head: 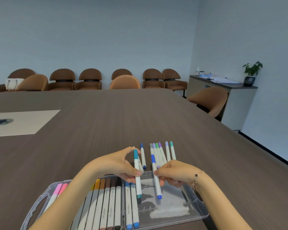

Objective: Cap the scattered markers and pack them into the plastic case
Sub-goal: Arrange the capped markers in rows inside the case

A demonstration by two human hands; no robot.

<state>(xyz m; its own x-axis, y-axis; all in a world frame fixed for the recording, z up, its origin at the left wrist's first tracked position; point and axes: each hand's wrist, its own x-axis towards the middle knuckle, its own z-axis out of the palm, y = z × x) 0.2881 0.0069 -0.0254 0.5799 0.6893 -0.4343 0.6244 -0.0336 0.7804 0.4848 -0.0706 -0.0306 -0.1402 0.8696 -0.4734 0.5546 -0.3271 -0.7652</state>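
Two capped markers held over the open half of the clear plastic case point(204, 211), one per hand. Left hand point(118, 165) pinching the teal marker point(137, 173) about mid-barrel, thumb against the barrel and a finger arched over to its far cap; right hand point(171, 175) curled round the blue marker point(156, 178), fingers tucked under and pinching near the middle. Both barrels running near-to-far, roughly in line with the packed markers point(106, 208) already lying side by side in the case, near ends dipping toward the bare floor of the right section, far ends tilted up and away. Teal marker just beside the two blue-capped ones point(131, 211) at the divider, so likely next into the row, with the left hand the nearer for that slot; blue marker a little further right, over the vacant stretch. Beyond the case, on the worktop point(106, 122), a loose cluster of capped markers point(160, 153) lying with the same near-far axis, closer to the right hand, plus a dark blue marker point(143, 156) closer to the left. Judged mid-task: left section full, right section barely begun, lowering needing only a slight levelling of each barrel.
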